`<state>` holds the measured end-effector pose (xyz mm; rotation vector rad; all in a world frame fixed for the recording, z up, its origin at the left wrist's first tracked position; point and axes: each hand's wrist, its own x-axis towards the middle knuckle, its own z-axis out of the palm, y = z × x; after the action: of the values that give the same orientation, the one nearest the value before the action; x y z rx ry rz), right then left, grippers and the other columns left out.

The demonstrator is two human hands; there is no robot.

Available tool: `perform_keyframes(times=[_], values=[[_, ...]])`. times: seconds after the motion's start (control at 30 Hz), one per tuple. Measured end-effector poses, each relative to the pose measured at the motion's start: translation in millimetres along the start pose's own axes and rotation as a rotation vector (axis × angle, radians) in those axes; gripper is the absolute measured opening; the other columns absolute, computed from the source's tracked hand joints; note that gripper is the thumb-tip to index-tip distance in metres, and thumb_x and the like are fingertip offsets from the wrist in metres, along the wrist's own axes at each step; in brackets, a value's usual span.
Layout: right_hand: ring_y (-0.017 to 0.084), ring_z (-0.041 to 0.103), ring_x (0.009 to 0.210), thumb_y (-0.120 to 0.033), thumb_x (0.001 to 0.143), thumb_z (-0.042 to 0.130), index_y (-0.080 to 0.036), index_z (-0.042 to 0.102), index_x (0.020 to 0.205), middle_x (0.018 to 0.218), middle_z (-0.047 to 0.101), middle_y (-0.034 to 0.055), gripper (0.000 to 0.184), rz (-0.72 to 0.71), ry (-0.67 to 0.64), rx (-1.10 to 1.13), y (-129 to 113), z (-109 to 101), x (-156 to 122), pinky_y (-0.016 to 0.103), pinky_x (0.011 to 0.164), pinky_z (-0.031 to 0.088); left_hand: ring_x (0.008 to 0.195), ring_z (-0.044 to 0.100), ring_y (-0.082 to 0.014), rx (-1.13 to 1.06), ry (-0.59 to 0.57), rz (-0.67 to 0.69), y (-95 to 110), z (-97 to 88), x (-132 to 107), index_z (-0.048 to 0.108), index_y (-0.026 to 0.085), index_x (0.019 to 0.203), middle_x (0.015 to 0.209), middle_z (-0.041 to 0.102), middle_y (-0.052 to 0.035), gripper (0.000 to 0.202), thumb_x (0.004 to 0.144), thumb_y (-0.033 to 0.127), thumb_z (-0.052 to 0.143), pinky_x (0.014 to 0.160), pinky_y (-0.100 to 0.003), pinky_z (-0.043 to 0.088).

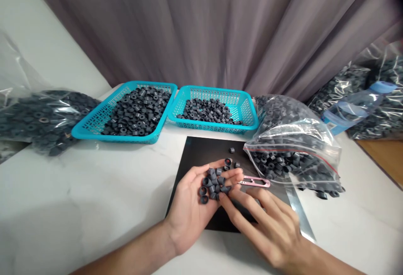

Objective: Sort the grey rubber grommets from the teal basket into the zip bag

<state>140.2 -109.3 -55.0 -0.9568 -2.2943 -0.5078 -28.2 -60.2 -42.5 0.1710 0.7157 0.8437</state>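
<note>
Dark grey pieces (213,184), short and hollow, lie heaped in the upturned left hand (189,203). That hand is spread into a shallow cup, fingers extended and only slightly bent, so the heap rests on the palm and lower fingers without being squeezed. The right hand (270,220) comes in palm down with fingers half bent; its foremost fingertips touch the near edge of the heap, but I cannot tell whether they pinch a piece.

Beneath both hands is a black mat (201,153). Just beyond the left fingertips, a few loose pieces (232,150) sit on it, and pink snips (264,182) lie there too, one end hidden behind the fingers. To the right, a zip bag (292,124) full of similar pieces overlaps the mat, with several stray ones at its lower edge.

Farther back on the white worktop (132,182) stand two turquoise baskets, the left one (126,137) more heavily filled than the right one (214,127). A stuffed clear bag (47,119) touches the left basket; a bottle (352,107) is at far right.
</note>
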Motion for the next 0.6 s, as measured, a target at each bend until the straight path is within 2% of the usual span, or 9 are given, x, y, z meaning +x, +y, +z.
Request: perform_keyframes(times=[0.23, 0.4, 0.5, 0.6], values=[[0.022, 0.069, 0.087, -0.013, 0.1, 0.034, -0.016, 0.077, 0.11, 0.107, 0.078, 0.007, 0.045, -0.022, 0.011, -0.034, -1.0, -1.5, -2.7, 0.031, 0.071, 0.051, 0.106, 0.072, -0.0289, -0.01, 0.027, 0.007, 2.6, 0.6, 0.8, 0.061, 0.005, 0.13, 0.112, 0.075, -0.0205, 0.044, 0.096, 0.027, 0.043, 0.094, -0.038, 0.056], [0.021, 0.07, 0.089, -0.012, 0.1, 0.034, -0.015, 0.077, 0.111, 0.11, 0.078, 0.0069, 0.045, -0.074, 0.04, -0.063, -3.6, 1.7, -7.9, 0.032, 0.073, 0.051, 0.103, 0.073, -0.0286, -0.032, 0.044, 0.011, 1.7, 1.2, 1.0, 0.064, 0.006, 0.124, 0.108, 0.076, -0.0206, 0.041, 0.099, 0.03, 0.044, 0.094, -0.04, 0.056], [0.02, 0.071, 0.087, -0.011, 0.099, 0.034, -0.015, 0.078, 0.109, 0.11, 0.078, 0.0062, 0.046, -0.09, 0.091, -0.077, -4.5, 3.3, -8.1, 0.032, 0.072, 0.051, 0.099, 0.074, -0.0274, 0.005, 0.03, 0.017, 0.6, 2.2, 1.9, 0.066, 0.004, 0.119, 0.108, 0.076, -0.022, 0.039, 0.1, 0.032, 0.046, 0.091, -0.036, 0.057], [0.02, 0.071, 0.087, -0.011, 0.099, 0.034, -0.015, 0.078, 0.111, 0.111, 0.078, 0.005, 0.046, -0.097, 0.085, -0.093, -5.2, 3.1, -7.7, 0.031, 0.073, 0.05, 0.094, 0.075, -0.0245, 0.058, -0.009, 0.013, -0.1, 1.5, 2.3, 0.068, 0.004, 0.117, 0.106, 0.076, -0.0218, 0.039, 0.101, 0.031, 0.046, 0.085, -0.031, 0.058]])
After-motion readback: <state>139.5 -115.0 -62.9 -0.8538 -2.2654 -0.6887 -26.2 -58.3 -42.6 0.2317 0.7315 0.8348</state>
